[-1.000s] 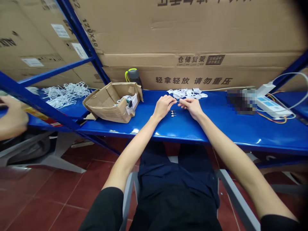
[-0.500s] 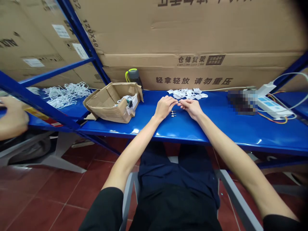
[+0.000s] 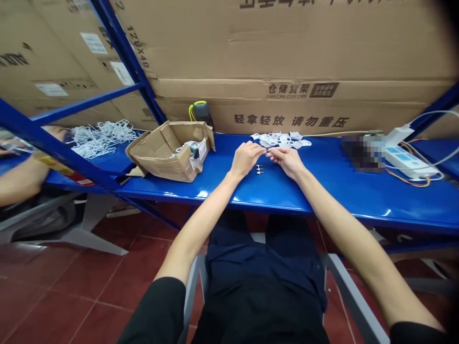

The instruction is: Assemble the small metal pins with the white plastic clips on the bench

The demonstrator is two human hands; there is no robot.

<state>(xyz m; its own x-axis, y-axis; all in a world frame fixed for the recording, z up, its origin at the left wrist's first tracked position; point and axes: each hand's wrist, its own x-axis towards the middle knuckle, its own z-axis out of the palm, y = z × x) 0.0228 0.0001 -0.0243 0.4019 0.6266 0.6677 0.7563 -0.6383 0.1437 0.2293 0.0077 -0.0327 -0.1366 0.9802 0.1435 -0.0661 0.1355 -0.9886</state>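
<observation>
Over the blue tabletop [image 3: 215, 191], my left hand [image 3: 246, 157] and my right hand [image 3: 286, 160] meet fingertip to fingertip. Both are closed in a pinch. Whatever sits between the fingertips is too small and too covered to name. Just below the fingers, a few small pin-like pieces [image 3: 259, 169] with pale heads and thin dark shafts lie in a short column on the table. Behind my hands is a scatter of flat white pieces [image 3: 281, 140], some with round holes.
To the left stands an open cardboard box [image 3: 158, 160] with small parts inside, a dark bottle [image 3: 202, 112] behind it. A power strip [image 3: 409, 162] with cables lies right. Beyond the blue post are white strands [image 3: 103, 136] and another person's arm [image 3: 25, 179].
My hands stay in nearly the same place, their fingertips now closer together than a second ago. The other person's arm at the left has reached farther across their table.
</observation>
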